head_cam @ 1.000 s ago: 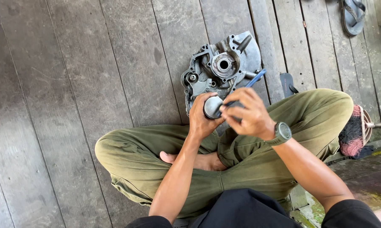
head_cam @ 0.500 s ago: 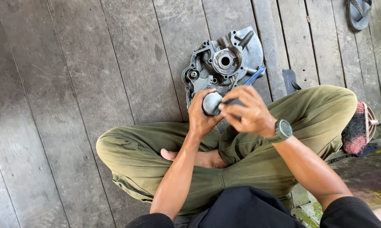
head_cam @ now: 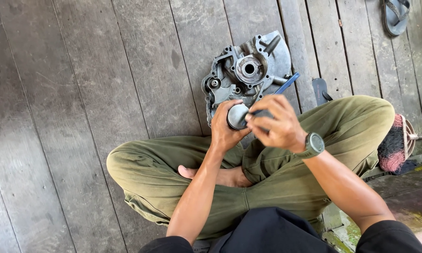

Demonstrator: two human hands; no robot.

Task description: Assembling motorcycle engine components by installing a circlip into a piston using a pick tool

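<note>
We are gripping the round metal part point(head_cam: 237, 116) in our left hand point(head_cam: 226, 130), fingers curling around it, just above our crossed legs. Our right hand point(head_cam: 277, 124) is pinching a blue-handled tool point(head_cam: 280, 87) against it, with the engine casing point(head_cam: 246, 74) lying just beyond on the wooden floor point(head_cam: 103, 75).

Olive-green trousers point(head_cam: 286, 187), black short slvs point(head_cam: 393, 234), dark green wristwatch point(head_cam: 314, 144), bare foot point(head_cam: 220, 175).

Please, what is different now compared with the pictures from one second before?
Almost nothing. The left hand still grips the round metal part, and the right hand still works the blue-handled tool on it. The engine casing lies unmoved on the wooden floor.
</note>
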